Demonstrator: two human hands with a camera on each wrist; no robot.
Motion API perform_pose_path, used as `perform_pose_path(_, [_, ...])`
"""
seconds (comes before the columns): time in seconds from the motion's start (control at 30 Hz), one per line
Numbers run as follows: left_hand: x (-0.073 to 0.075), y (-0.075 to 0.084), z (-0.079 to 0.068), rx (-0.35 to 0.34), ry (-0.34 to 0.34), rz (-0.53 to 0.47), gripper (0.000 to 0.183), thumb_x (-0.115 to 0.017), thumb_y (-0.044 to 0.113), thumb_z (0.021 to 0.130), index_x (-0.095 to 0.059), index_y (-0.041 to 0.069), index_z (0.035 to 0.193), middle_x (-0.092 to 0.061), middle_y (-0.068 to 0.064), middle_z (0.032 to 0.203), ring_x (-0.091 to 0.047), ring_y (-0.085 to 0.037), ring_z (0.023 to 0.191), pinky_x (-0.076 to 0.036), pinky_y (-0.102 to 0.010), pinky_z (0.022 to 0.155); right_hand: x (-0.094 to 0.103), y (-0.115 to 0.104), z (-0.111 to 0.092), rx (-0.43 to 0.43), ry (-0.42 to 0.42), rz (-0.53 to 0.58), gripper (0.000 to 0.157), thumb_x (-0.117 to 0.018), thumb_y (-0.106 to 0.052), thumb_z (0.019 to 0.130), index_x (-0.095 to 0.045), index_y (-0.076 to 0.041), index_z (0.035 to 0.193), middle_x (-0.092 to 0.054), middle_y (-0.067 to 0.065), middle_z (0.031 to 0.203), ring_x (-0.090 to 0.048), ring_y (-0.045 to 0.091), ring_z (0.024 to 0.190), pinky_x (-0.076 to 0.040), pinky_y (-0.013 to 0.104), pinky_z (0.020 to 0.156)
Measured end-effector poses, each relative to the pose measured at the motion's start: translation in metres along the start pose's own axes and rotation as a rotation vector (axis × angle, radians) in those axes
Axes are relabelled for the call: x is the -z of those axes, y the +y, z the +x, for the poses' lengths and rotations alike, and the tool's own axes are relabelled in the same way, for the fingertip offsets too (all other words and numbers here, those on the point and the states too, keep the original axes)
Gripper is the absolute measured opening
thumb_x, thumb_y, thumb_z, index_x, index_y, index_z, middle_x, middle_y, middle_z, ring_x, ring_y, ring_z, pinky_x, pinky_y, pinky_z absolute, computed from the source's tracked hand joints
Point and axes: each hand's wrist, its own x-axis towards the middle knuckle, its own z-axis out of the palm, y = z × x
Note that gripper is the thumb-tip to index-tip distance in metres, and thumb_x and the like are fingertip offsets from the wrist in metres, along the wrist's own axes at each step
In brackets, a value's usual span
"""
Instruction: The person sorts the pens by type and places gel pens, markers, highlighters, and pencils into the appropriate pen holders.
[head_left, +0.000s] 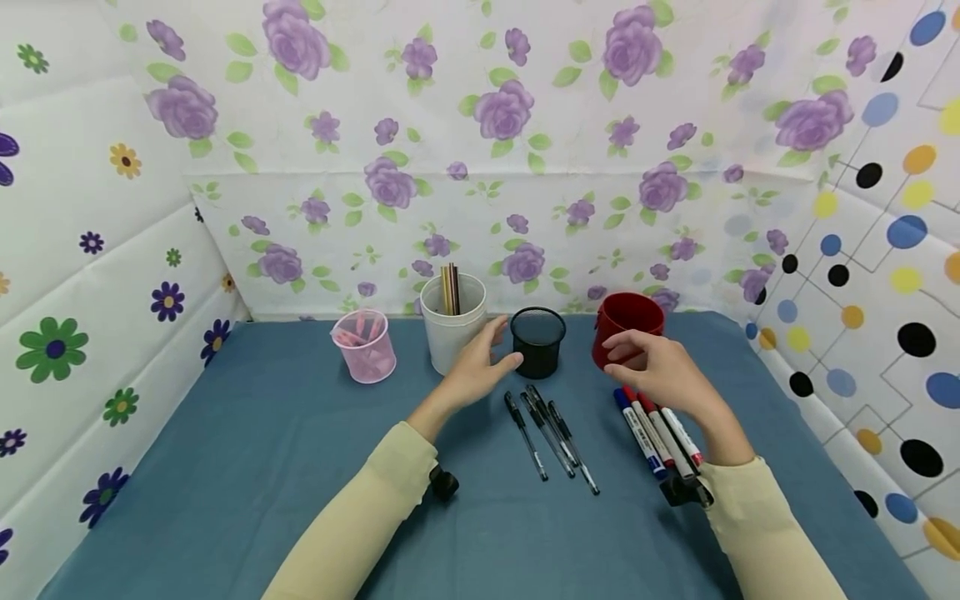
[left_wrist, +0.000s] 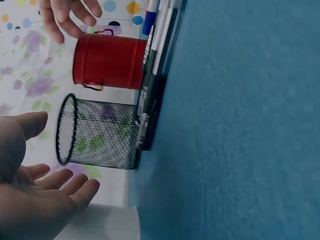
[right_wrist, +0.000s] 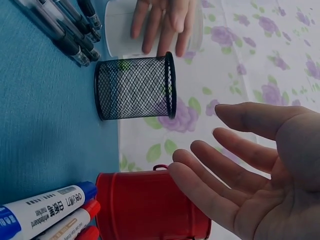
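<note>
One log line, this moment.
left hand: empty, near black mesh cup; right hand: empty, near red cup; pens, markers: on blue cloth

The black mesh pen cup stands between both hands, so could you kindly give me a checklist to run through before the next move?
1. Black mesh pen cup upright: ok.
2. Nothing inside it: ok, its see-through side shows no contents.
3. Left hand free: ok, it holds nothing.
4. Right hand free: ok, likewise.
5. Right hand off the red cup: cannot tell, the hand overlaps it in the head view.
6. Blue cloth before the cup free of pens: not ok, black-capped pens lie there.
</note>
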Motion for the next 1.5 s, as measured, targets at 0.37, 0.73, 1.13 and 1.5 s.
perform_pose_path(0.37, [-0.007,-0.016,0.012,0.121,-0.037,-0.183,0.084,-0.061,0.039,0.11,-0.007,0.024,0.173,-0.02,-0.01,0.176,-0.026,-0.03,0.161,-0.033,-0.048,0.126,-0.012,-0.003,0.005,0.023,-0.053,0.002,0.033,-0.078,-0.023,0.099,-0.07,-0.013,0.13,-0.074,0.01,0.117,-0.074,0.023,0.095,-0.063,0.035,0.075])
perform_pose_path(0.73, [-0.013,-0.028,0.024,0.127,-0.103,-0.277,0.081,-0.056,0.04,0.112,-0.007,0.023,0.173,-0.013,-0.009,0.178,-0.014,-0.031,0.164,-0.026,-0.056,0.128,-0.019,-0.004,0.005,0.056,-0.068,-0.008,0.035,-0.08,-0.02,0.098,-0.07,-0.009,0.13,-0.074,0.012,0.117,-0.072,0.024,0.095,-0.063,0.04,0.08])
perform_pose_path(1.13, [-0.015,-0.038,0.034,0.107,-0.107,-0.323,0.075,-0.057,0.032,0.112,-0.013,0.024,0.172,-0.023,-0.007,0.175,-0.019,-0.03,0.163,-0.028,-0.054,0.127,-0.051,-0.032,0.0,0.016,-0.155,-0.006,0.03,-0.079,-0.016,0.098,-0.071,-0.005,0.124,-0.075,0.005,0.097,-0.069,0.013,0.066,-0.06,0.031,0.065])
perform_pose_path(1.5, [-0.016,-0.037,0.035,0.092,-0.093,-0.322,0.07,-0.057,0.03,0.113,-0.018,0.023,0.171,-0.027,-0.007,0.174,-0.023,-0.031,0.162,-0.029,-0.053,0.127,-0.095,-0.05,-0.004,0.09,-0.189,-0.05,0.028,-0.08,-0.01,0.096,-0.072,0.0,0.121,-0.072,0.0,0.084,-0.061,0.007,0.061,-0.053,0.028,0.059])
